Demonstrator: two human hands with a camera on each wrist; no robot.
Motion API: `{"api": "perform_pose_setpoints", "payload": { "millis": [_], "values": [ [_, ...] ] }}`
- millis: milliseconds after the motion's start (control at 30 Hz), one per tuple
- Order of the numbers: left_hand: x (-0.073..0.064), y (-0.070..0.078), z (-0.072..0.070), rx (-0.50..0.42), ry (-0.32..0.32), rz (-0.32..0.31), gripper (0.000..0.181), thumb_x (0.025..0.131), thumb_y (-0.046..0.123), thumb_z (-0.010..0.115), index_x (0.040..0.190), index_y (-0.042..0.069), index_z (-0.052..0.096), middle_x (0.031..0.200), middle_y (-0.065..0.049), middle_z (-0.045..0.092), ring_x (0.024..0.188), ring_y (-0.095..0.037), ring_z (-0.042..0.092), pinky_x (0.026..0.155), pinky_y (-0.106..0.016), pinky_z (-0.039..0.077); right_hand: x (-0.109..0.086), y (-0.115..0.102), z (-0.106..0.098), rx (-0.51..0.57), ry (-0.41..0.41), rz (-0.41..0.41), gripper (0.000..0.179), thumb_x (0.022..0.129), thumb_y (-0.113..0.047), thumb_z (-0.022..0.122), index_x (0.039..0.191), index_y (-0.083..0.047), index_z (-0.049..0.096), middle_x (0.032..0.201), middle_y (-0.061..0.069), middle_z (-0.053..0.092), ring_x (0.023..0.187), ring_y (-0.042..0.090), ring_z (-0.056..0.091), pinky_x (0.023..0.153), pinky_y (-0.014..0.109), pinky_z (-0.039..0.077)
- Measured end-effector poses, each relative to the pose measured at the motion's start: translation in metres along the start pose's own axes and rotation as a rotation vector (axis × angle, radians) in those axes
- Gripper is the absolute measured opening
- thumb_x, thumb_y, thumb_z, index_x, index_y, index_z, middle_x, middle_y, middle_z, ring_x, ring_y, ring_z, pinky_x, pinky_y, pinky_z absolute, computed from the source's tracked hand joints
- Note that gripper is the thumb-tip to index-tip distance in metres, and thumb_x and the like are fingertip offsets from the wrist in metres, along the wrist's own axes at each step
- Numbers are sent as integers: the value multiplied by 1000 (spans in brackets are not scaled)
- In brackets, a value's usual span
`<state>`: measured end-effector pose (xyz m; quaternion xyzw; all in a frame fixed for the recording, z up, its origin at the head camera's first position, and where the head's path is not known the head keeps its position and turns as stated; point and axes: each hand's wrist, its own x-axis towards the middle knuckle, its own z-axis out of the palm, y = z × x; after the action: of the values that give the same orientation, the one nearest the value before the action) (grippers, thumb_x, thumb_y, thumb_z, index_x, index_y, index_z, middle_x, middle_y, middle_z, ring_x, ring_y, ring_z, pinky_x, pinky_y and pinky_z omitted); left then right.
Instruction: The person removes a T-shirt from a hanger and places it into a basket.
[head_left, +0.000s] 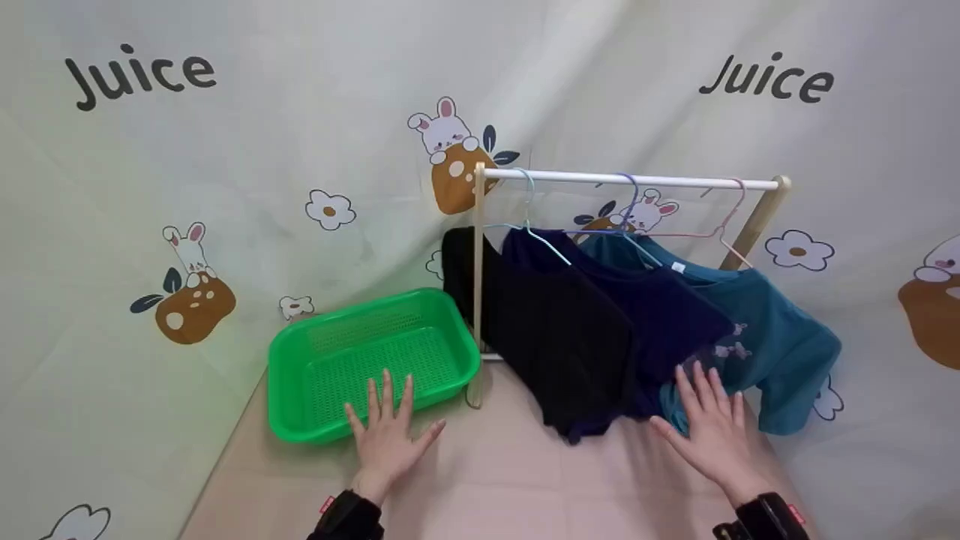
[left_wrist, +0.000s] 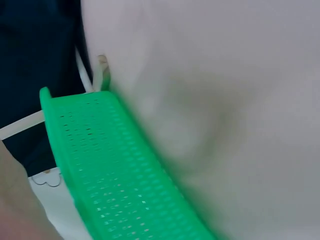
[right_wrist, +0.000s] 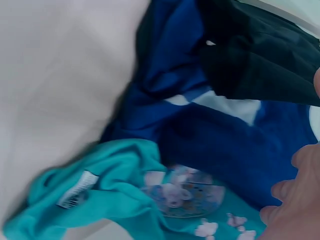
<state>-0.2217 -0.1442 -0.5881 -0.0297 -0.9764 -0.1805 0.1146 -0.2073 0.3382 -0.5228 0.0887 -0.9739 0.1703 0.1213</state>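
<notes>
My left hand (head_left: 390, 442) is spread flat, its fingers overlapping the front rim of a green plastic basket (head_left: 279, 401) in the head view. Inside, the basket shows only its perforated floor. On the right, my other hand (head_left: 712, 442) has its fingers extended over the lower part of a teal T-shirt (head_left: 795, 322). Beside that hang a navy shirt (head_left: 660, 307) and a black garment (head_left: 555, 337). Neither hand grips anything. In the right wrist view the fingers (right_wrist: 285, 192) are at the edge of the blue cloth (right_wrist: 210, 145).
A small clothes rack (head_left: 682, 181) with a white rail and wooden posts stands right of the basket. On it hang a light blue hanger (head_left: 551, 247), a purple-blue hanger (head_left: 636, 191) and a pink hanger (head_left: 741, 196). A printed curtain (head_left: 300, 112) backs the beige-covered table (head_left: 510, 480).
</notes>
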Motion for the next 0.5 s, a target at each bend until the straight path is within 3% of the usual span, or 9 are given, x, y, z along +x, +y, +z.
{"api": "perform_pose_setpoints", "payload": {
  "millis": [267, 500],
  "values": [
    [10, 11, -25, -19, -11, 33, 97, 86, 75, 51, 158, 15, 25, 163, -20, 7, 148, -44, -1, 105, -65, -21, 18, -16, -21, 59, 112, -102, 81, 92, -47, 66, 153, -5, 34, 156, 23, 31, 144, 42, 22, 116, 61, 2],
    [17, 21, -46, -27, -41, 41, 101, 83, 79, 50, 159, 18, 21, 164, -17, 5, 148, -42, -2, 105, -66, -20, 41, -35, -39, 94, 143, -195, 79, 92, -41, 69, 153, -4, 34, 155, 22, 34, 142, 42, 28, 118, 53, 12]
  ]
}}
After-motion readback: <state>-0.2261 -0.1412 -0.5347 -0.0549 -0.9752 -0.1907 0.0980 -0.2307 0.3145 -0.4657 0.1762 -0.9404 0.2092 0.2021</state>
